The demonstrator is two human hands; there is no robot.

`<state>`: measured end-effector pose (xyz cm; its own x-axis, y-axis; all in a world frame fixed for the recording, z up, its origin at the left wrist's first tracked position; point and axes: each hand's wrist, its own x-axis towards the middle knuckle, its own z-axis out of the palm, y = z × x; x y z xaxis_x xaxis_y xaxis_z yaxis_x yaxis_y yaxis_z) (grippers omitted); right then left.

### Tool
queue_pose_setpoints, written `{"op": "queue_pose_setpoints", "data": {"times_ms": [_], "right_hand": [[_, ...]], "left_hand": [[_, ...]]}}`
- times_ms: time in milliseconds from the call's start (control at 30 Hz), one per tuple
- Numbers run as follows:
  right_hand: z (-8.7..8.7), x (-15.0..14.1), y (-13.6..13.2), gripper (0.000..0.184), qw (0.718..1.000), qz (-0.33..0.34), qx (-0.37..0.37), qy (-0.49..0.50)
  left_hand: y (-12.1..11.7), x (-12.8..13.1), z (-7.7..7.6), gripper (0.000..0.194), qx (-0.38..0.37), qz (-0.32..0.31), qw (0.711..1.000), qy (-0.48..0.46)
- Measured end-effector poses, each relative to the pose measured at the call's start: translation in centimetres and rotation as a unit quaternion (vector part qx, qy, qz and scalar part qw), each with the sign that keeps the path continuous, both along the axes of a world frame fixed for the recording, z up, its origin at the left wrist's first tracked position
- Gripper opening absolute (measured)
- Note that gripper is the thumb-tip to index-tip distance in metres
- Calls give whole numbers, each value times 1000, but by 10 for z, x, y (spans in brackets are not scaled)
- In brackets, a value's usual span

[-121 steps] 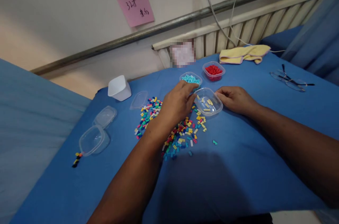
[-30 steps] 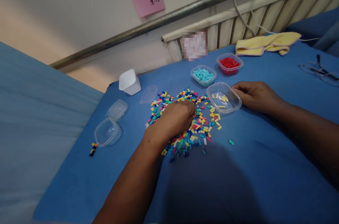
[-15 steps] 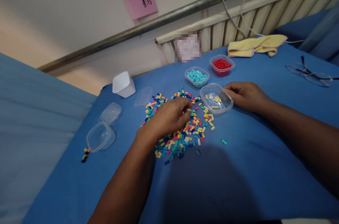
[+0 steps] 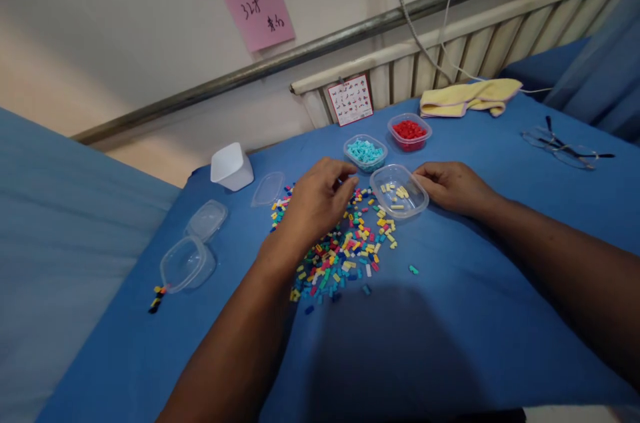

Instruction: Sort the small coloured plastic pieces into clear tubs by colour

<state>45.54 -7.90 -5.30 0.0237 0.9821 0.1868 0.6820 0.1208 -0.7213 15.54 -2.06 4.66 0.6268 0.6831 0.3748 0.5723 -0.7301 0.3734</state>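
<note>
My left hand (image 4: 320,199) is over the far part of a loose pile of small coloured toy bricks (image 4: 345,253). Its fingers are curled, thumb and forefinger close together; anything between them is too small to make out. A clear plastic container (image 4: 393,213) with several pale yellow bricks (image 4: 401,192) inside stands at the pile's right edge. My right hand (image 4: 453,188) pinches that container's right rim. Just behind are a tub of light blue bricks (image 4: 365,151) and a tub of red bricks (image 4: 409,130).
On the left stand a white tub (image 4: 233,167), a clear lid (image 4: 269,189) and clear containers (image 4: 187,266), with a small black-and-yellow piece (image 4: 157,299) beside them. A yellow cloth (image 4: 467,99) and glasses (image 4: 565,143) lie at right. A picture card (image 4: 351,100) leans against the radiator.
My left hand has risen from the middle of the pile towards its far side, near the light blue tub. My right hand stays at the container's rim. The whole view has shifted slightly.
</note>
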Motion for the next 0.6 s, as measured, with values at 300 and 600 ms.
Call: {"op": "queue_pose_setpoints", "data": {"times_ms": [300,600], "right_hand": [[2,-2,-6,41,999,-19,-34,-8],[-3,0,-7,55,998,-37,-54,-14]], "left_hand": [[-3,-102,-31,17,-48,152,987,38],[-23,-105,-51,19,-23,74,996,52]]}}
